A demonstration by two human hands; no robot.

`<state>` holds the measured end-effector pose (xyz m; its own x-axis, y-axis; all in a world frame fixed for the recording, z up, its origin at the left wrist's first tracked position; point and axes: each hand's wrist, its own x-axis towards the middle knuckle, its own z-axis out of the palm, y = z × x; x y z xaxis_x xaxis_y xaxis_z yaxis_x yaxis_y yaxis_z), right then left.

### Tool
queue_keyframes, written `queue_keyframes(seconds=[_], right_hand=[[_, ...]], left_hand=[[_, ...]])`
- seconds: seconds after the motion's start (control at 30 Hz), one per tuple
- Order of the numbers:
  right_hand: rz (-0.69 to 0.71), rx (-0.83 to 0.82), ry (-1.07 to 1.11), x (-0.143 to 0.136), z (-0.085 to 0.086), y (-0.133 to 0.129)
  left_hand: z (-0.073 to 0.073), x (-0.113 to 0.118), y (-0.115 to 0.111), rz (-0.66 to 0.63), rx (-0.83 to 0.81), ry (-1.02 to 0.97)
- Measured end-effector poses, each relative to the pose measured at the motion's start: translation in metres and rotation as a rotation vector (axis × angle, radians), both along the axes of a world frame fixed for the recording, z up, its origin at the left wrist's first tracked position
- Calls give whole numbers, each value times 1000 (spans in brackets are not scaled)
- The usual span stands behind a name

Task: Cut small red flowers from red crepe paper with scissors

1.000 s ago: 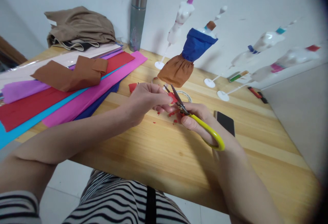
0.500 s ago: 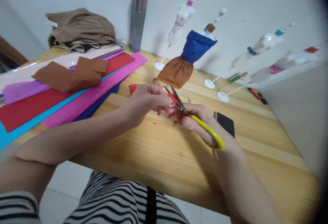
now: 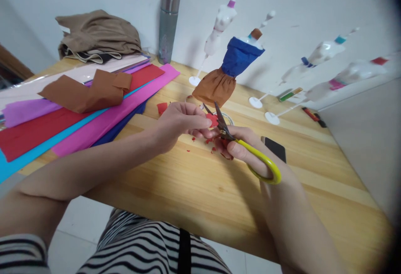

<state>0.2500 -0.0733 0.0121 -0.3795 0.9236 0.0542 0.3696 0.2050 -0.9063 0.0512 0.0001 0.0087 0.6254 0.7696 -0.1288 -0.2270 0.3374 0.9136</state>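
Note:
My left hand (image 3: 184, 119) pinches a small red paper piece (image 3: 212, 120) with a rounded, petal-like edge. Yellow-handled scissors (image 3: 263, 159) are gripped in my right hand (image 3: 246, 146), their dark blades parted beside the red piece. Whether the blades touch it I cannot tell. Tiny red scraps (image 3: 209, 140) lie on the wooden table (image 3: 200, 190) below my hands. A larger red scrap (image 3: 162, 108) rests just beyond my left hand. Behind the blades, a roll of tape (image 3: 230, 118) is partly hidden.
Coloured paper sheets (image 3: 138, 94) and a brown piece (image 3: 84, 92) spread at left, near folded cloth (image 3: 100, 36). A flask (image 3: 169, 23) stands at the back. Several white mannequins line the wall, one in a blue top (image 3: 241, 59) and brown skirt (image 3: 216, 86). A phone (image 3: 275, 148) lies right.
The scissors have shifted slightly right and their blades have spread wider. More of the red piece's rounded outline shows. My left hand has barely moved.

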Motion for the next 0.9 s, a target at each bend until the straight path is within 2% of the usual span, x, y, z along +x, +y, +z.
queue_keyframes(seconds=[0.2,0.37,0.43,0.5,0.57,0.6,0.63,0.67,0.7,0.73,0.77,0.83,0.9], right_hand=[[-55,-43,62,4,-9,1],[-267,-102,299,-4,-21,1],[-341,-61,399,-10,-21,2],[-400,-30,465,-15,-20,2],[-430,-33,522,-18,-17,2],[-438,-41,553,-18,-16,1],[-444,-52,583,-19,-15,1],[-449,-68,607,-20,-14,0],[-451,-89,627,-20,-13,-1],[-452,-114,643,-21,-12,-2],[-448,-138,655,-22,-12,-3],[-427,-172,657,-23,-11,-4],[-406,-180,633,-25,-11,-5]], left_hand=[[-4,-3,7,-32,41,4],[-10,-1,7,-13,77,-6],[-12,0,5,20,141,8],[-13,1,2,80,274,41],[-16,1,2,175,525,111],[-18,1,3,250,717,141],[-19,0,5,320,938,187],[-22,-1,8,423,1224,183],[-23,-2,11,558,1573,98],[-25,-3,14,630,1828,76],[-27,-5,17,665,2013,71],[-29,-8,20,683,2246,38],[-29,-10,20,565,2260,50]])
